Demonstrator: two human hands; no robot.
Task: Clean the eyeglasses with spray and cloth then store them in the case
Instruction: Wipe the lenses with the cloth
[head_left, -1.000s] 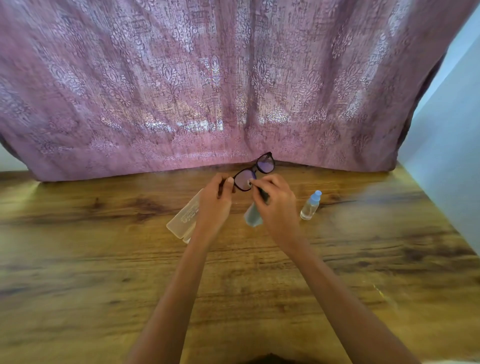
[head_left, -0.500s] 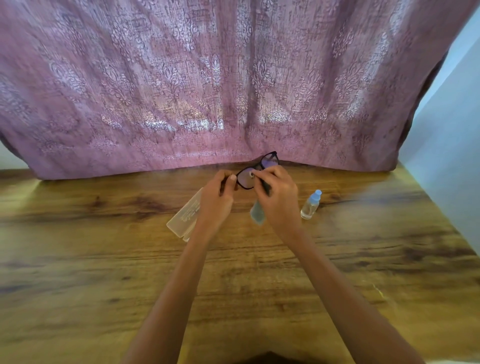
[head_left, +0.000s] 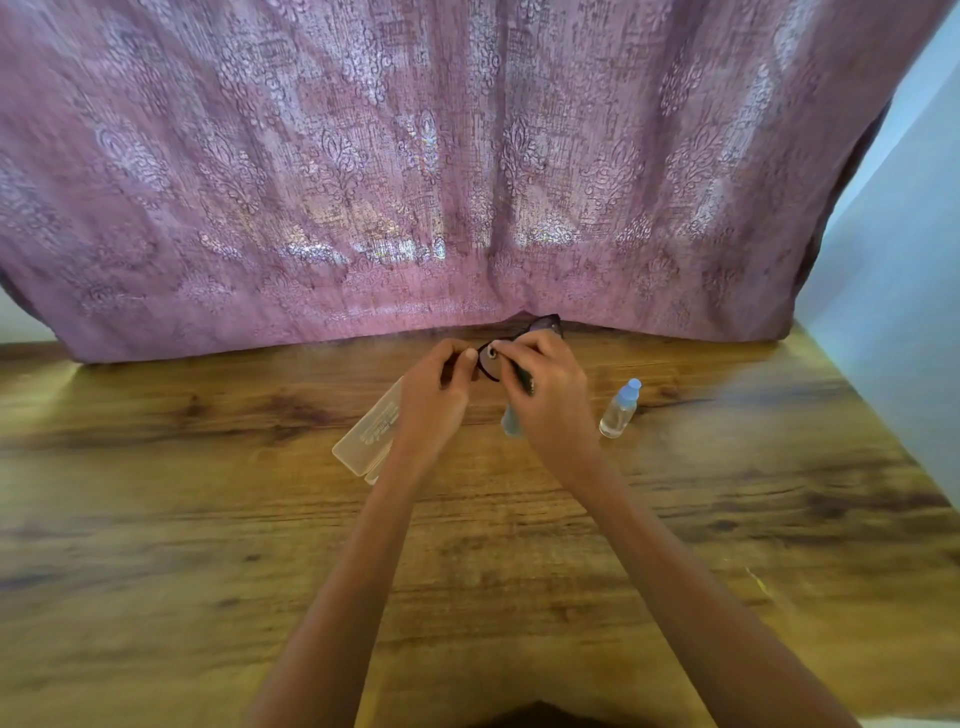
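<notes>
Black-framed eyeglasses (head_left: 545, 326) are held above the wooden table (head_left: 208, 545), mostly hidden by my fingers. My left hand (head_left: 434, 397) grips the left end of the frame. My right hand (head_left: 545, 395) pinches a pale blue cloth (head_left: 510, 422) against the left lens, and the cloth's tail hangs below the palm. A small clear spray bottle (head_left: 619, 409) with a blue cap lies tilted on the table just right of my right hand. The translucent case (head_left: 370, 435) lies under and left of my left wrist.
A mauve patterned curtain (head_left: 415, 182) hangs along the table's far edge, right behind the glasses. A pale blue wall (head_left: 904, 338) borders the table on the right. Bare wood stretches left, right and toward me.
Both hands have lifted the glasses a little farther away, toward the curtain. My right fingers with the cloth now cover more of the left lens. Bottle and case have not moved.
</notes>
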